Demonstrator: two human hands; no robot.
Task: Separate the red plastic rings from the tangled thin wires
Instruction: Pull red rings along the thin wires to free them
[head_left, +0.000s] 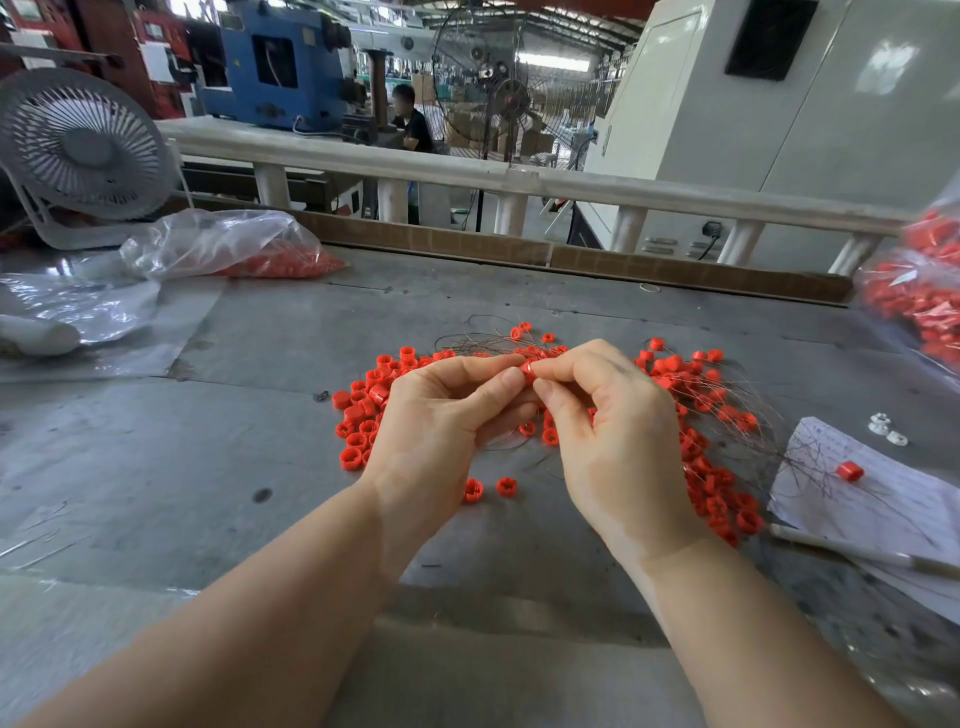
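Note:
One red plastic ring (528, 372) is pinched between the fingertips of my left hand (447, 410) and my right hand (613, 431), above the grey table (260, 364). Several loose red rings (363, 410) lie in a heap left of my hands. More rings tangled in thin dark wires (717, 415) spread to the right and behind my hands. Two single rings (488, 488) lie near my left wrist. Thin wires (483, 338) fan out at the back of the pile.
A clear bag of red rings (244, 249) lies at the back left beside a white fan (83, 150). Another bag of rings (919, 291) sits at the right edge. A handwritten paper (872, 493) with one ring and a pen (857, 553) lie at right.

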